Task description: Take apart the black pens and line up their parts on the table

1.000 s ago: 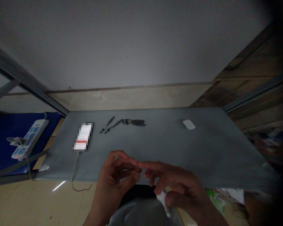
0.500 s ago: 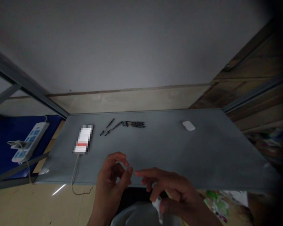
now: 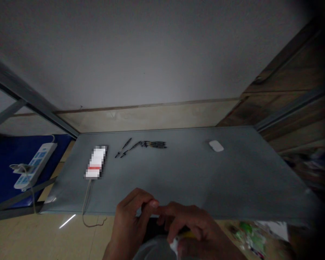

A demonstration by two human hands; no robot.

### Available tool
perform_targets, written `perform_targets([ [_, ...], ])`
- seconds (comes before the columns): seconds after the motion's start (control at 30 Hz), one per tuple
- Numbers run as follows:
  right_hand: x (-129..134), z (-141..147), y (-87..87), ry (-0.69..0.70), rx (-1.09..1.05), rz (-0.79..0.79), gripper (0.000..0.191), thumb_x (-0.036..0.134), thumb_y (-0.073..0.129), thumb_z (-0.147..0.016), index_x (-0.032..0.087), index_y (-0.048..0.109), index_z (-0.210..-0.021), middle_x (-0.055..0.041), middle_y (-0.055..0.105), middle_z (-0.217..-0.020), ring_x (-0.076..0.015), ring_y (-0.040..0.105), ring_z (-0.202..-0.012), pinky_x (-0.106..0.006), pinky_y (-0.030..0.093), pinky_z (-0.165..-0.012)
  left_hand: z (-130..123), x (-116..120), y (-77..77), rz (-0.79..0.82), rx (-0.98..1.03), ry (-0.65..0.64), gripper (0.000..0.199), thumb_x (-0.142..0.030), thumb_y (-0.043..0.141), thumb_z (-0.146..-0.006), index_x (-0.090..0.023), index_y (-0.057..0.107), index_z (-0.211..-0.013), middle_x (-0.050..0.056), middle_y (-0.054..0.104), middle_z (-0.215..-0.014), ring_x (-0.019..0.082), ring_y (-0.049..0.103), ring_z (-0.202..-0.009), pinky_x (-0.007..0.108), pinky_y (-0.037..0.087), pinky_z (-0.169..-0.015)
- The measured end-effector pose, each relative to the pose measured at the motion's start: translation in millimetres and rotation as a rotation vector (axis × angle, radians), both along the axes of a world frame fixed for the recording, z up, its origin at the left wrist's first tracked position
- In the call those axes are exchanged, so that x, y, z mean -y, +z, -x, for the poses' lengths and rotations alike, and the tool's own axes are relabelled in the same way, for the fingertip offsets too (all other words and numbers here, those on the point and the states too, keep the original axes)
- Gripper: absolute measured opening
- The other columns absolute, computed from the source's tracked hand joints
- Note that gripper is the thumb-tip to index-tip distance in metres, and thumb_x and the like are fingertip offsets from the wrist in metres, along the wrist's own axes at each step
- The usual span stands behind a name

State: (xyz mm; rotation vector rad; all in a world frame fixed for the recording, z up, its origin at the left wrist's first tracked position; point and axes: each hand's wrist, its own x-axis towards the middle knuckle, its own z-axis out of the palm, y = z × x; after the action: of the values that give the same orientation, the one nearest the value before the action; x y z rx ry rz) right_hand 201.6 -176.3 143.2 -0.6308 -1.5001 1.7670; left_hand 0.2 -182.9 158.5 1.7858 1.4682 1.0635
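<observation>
A white wireless earbud is pinched between the thumb and a finger of my right hand, low in the view at the table's near edge. The stem end is partly cut off from sight. The index finger of that hand points left and meets the fingertips of my left hand. My left thumb and index finger are pressed together there; whether they hold anything small between them is hidden. A small white rounded case lies on the grey table, well beyond my right hand.
Several dark pens lie in a row toward the back of the table, with two slanting ones at left. A blurred-out phone with a cable lies at left. A white power strip rests on a blue surface.
My hands have come together: the left thumb and index finger closed, and the right index fingertip now touches them. The earbud stays in my right hand and has shifted slightly left.
</observation>
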Motion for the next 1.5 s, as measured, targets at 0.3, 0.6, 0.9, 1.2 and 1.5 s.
perform_targets([
  [0.3,1,-3,-12.5,-0.142,0.046,-0.078,0.014,0.035,0.070,-0.090,0.032,0.076,-0.103,-0.0055,0.061,-0.113,-0.0188,0.063,-0.102,-0.034,0.050,-0.089,6,2,-16.0,0.106,0.067,-0.125,0.043,-0.036,0.050,-0.099,-0.016,0.053,-0.061,0.000,0.053,-0.060,0.010,0.051,-0.058,0.021,0.036,-0.056],
  [0.6,0,1,-13.4,-0.262,0.084,-0.145,0.014,0.039,0.066,-0.092,0.035,0.075,-0.101,-0.0049,0.057,-0.122,-0.0216,0.059,-0.113,-0.037,0.049,-0.097,-7,11,-26.9,0.458,0.310,-0.264,0.032,-0.035,0.041,-0.104,-0.026,0.049,-0.133,0.008,0.063,-0.110,0.016,0.060,-0.095,0.027,0.047,-0.082],
  [0.9,4,4,-23.3,-0.410,0.065,-0.162,0.013,0.034,0.066,-0.093,0.036,0.075,-0.101,-0.0048,0.053,-0.124,-0.0178,0.064,-0.099,-0.032,0.055,-0.087,-9,6,-25.7,0.423,0.752,-0.425,0.042,-0.048,0.072,-0.085,-0.023,0.068,-0.118,0.009,0.065,-0.114,0.017,0.059,-0.092,0.027,0.047,-0.077],
  [1.2,3,10,-22.6,-0.554,0.108,-0.317,0.017,0.031,0.067,-0.092,0.037,0.077,-0.105,-0.0050,0.058,-0.110,-0.0176,0.066,-0.092,-0.029,0.059,-0.076,-20,2,-28.9,0.387,0.900,-0.386,0.045,-0.045,0.083,-0.074,-0.025,0.074,-0.113,0.008,0.066,-0.108,0.017,0.061,-0.091,0.024,0.046,-0.073],
  [1.5,6,10,-22.2,-0.708,0.319,-0.544,0.027,0.016,0.067,-0.089,0.032,0.075,-0.109,-0.0031,0.063,-0.100,-0.0149,0.066,-0.083,-0.027,0.058,-0.073,-25,4,-32.4,0.458,0.929,-0.282,0.036,-0.036,0.081,-0.078,-0.023,0.075,-0.111,0.007,0.071,-0.099,0.015,0.063,-0.087,0.025,0.049,-0.079],
])
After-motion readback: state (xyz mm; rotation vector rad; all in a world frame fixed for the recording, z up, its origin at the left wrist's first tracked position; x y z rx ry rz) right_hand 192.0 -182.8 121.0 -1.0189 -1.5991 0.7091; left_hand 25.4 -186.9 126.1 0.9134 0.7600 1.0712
